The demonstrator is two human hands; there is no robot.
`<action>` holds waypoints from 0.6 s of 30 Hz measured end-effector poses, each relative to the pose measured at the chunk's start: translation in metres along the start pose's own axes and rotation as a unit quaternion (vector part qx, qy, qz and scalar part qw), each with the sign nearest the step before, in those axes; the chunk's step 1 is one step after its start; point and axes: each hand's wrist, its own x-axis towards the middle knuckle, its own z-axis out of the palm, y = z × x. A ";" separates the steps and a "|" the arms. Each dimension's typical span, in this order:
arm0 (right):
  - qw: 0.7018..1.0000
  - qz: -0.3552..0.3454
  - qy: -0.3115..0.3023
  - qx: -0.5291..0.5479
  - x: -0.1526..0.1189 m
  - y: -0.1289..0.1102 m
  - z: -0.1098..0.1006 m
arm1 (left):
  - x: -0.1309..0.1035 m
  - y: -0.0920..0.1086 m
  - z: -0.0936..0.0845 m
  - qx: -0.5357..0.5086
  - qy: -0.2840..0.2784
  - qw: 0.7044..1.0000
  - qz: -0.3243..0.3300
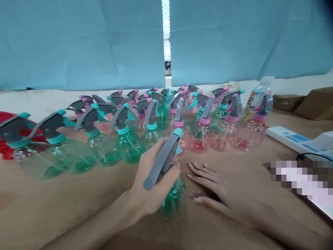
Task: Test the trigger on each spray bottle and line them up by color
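Observation:
My left hand (153, 180) is wrapped round the neck of a green spray bottle (173, 203) with a grey and teal spray head. The bottle stands upright near the middle of the wooden table (104, 201). Just to its right, my right hand (218, 187) lies palm down with its fingers spread, holding nothing. Beyond both hands is a front row of spray bottles, green ones such as this green bottle (130, 146) at the left and pink ones such as this pink bottle (200, 139) at the right.
Several more spray bottles crowd behind the front row. A labelled plastic bottle (256, 99) stands at the back right, near brown packages (318, 104). A white power strip (293, 139) and a blurred-out device (307, 184) lie at the right. Red material (6, 149) is at the far left.

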 end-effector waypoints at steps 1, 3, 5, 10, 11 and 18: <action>1.000 0.000 -0.001 -0.001 0.000 0.000 0.000 | 0.001 0.000 -0.001 -0.001 -0.007 1.000 0.000; 1.000 0.000 -0.003 0.000 0.000 0.000 0.000 | 0.002 0.001 -0.002 -0.003 -0.016 1.000 -0.008; 1.000 0.002 -0.006 0.002 0.000 0.000 0.000 | 0.003 0.000 -0.003 -0.006 -0.024 1.000 -0.017; 1.000 0.004 -0.008 0.003 0.000 0.001 0.001 | 0.003 0.000 -0.003 0.009 -0.020 1.000 -0.005; 1.000 0.004 -0.007 0.003 0.000 0.001 0.001 | 0.003 0.000 -0.003 0.011 -0.015 1.000 0.001; 1.000 -0.003 0.004 0.005 -0.001 0.003 0.004 | 0.000 -0.002 0.001 -0.005 0.006 1.000 0.004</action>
